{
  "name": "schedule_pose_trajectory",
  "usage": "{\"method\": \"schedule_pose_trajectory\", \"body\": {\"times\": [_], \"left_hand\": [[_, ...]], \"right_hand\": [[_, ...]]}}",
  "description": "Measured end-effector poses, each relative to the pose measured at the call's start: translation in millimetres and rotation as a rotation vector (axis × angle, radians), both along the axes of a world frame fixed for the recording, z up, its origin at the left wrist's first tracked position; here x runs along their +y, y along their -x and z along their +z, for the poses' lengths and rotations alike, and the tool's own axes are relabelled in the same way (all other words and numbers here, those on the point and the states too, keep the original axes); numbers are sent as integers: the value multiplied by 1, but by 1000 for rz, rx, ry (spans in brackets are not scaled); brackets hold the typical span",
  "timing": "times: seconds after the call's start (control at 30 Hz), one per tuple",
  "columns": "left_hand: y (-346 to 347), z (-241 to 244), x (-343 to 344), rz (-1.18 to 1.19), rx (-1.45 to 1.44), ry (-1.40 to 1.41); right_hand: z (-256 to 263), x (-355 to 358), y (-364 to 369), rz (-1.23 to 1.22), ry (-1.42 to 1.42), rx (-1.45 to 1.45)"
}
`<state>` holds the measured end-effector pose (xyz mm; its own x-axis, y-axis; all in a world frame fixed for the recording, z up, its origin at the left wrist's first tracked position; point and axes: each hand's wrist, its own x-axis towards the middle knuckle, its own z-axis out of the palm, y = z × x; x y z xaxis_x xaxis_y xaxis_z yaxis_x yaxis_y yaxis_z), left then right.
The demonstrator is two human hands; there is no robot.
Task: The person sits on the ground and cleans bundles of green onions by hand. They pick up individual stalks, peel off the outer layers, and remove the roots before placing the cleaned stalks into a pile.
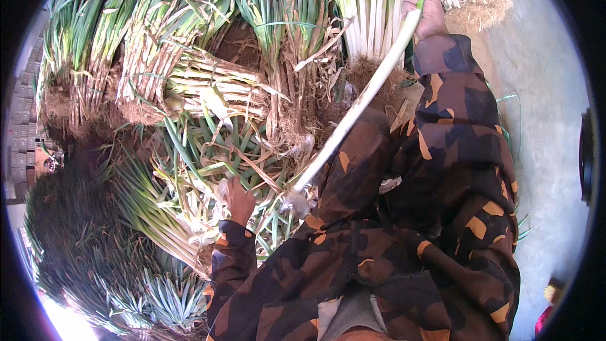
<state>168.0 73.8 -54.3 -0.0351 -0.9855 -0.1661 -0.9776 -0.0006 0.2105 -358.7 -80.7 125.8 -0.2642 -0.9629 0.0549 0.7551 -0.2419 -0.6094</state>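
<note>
My right hand [432, 12] grips a long green onion [364, 97] by its green upper part, at the top right. Its white stalk slants down to the left, and its blurred root end [297, 202] hangs near my knee. My left hand [240, 201] is low over a loose heap of stripped leaves and pale skins [199, 203], back of the hand up. Its fingers are largely hidden, so whether they hold a bit of skin is unclear. Behind my right hand stands a bundle of clean white-stalked green onions [371, 23], roots downward.
Untrimmed green onion bundles [151, 57] with dry brown skins lie at the upper left. One bundle [222, 85] lies crosswise. A dark mass of green onions [80, 227] fills the lower left. Another cleaned bundle [478, 7] rests at the upper right on the pale floor [544, 118].
</note>
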Motion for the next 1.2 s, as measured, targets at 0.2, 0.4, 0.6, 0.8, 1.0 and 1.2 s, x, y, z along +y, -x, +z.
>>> {"method": "schedule_pose_trajectory", "body": {"times": [0.2, 0.4, 0.6, 0.8, 1.0, 1.2], "left_hand": [[136, 123, -24, -151, 974, -318], [194, 98, -31, -375, 774, 284], [205, 87, -36, -491, 805, 405], [209, 77, -30, -529, 619, 469], [210, 73, -32, -215, 709, 367], [196, 66, -44, -130, 858, -64]], "right_hand": [[-36, -30, 34, -113, -31, 46], [-33, -31, 25, -224, -113, 111], [-31, -31, 25, -303, -132, 171], [-33, -35, 28, -306, -160, 173], [-21, -27, 9, -359, -247, 224], [-6, -13, -16, -268, -262, 296]]}}
